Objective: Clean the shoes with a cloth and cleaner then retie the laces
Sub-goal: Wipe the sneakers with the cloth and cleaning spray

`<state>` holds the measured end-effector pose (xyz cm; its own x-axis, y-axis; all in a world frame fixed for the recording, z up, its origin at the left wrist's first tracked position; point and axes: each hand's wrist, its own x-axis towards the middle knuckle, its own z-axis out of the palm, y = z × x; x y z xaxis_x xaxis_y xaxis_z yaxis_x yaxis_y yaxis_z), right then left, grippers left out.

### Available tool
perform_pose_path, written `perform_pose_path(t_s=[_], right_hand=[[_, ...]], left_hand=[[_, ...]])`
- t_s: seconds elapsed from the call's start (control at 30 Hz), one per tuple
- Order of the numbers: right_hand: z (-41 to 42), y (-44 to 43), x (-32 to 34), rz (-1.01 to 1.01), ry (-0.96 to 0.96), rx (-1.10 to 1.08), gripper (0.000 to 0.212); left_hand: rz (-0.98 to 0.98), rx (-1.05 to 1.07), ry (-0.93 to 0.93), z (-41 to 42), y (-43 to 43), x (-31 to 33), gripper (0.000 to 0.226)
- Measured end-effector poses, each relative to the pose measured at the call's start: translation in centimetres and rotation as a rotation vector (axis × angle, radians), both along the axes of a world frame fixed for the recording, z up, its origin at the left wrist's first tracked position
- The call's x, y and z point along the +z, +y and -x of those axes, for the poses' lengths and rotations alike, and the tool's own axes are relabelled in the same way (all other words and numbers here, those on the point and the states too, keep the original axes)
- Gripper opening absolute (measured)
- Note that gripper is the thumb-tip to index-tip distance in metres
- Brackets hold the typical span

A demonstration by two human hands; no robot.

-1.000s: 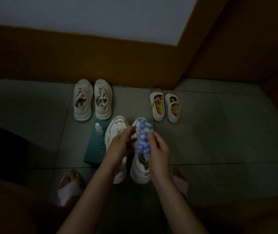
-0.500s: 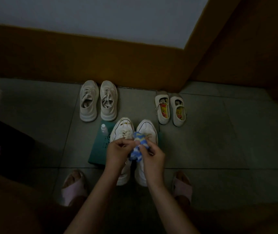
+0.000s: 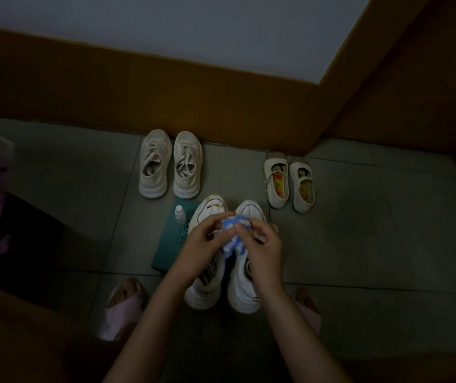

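- Bunched blue-and-white cloth [image 3: 231,226] pinched between left hand [image 3: 202,244] and right hand [image 3: 265,247], over white sneakers [image 3: 244,286]
- Three shoe pairs: these, plus beige pair [image 3: 154,172] and strap pair [image 3: 275,196] beyond the white sneakers
- One bottle [image 3: 179,214], left of them

No writing can be read here, as the light is too dim. The green box [image 3: 167,244] bears pale printed marks near its middle, too small and blurred to make out, and the small bottle [image 3: 179,214] standing on it shows nothing legible.
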<state>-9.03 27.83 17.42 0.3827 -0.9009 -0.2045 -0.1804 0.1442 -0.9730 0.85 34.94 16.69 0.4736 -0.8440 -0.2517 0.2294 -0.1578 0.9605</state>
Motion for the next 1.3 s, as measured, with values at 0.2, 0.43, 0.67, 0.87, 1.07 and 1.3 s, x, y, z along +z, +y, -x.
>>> perform_pose_path(t_s=[0.2, 0.43, 0.67, 0.87, 1.07, 1.3], right_hand=[[-0.3, 0.0, -0.9, -0.27, -0.098, 0.167, 0.027], [-1.8, -3.1, -2.7, -0.264, -0.077, -0.066, 0.04], [-4.5, -7.6, -3.8, -0.072, 0.146, 0.085, 0.032], [-7.0, -11.1, -5.1, 0.009, 0.269, 0.162, 0.032], [-9.9, -12.2, -6.1, 0.054, 0.31, 0.331, 0.034], [-12.2, -11.2, -7.7, 0.177, 0.354, 0.589, 0.035]], left_hand=[[-0.089, 0.313, 0.007, 0.3, -0.5, -0.6, 0.023], [-0.344, 0.401, -0.388, 1.1, 0.2, -3.9, 0.018], [-0.6, 0.174, -0.577, 2.9, -0.7, -6.6, 0.09], [-0.413, 0.295, -0.585, 2.5, 0.2, -7.6, 0.067], [-0.313, 0.355, -0.474, 1.2, 1.8, -7.9, 0.065], [-0.272, 0.33, -0.42, 0.0, 3.0, -8.7, 0.06]])
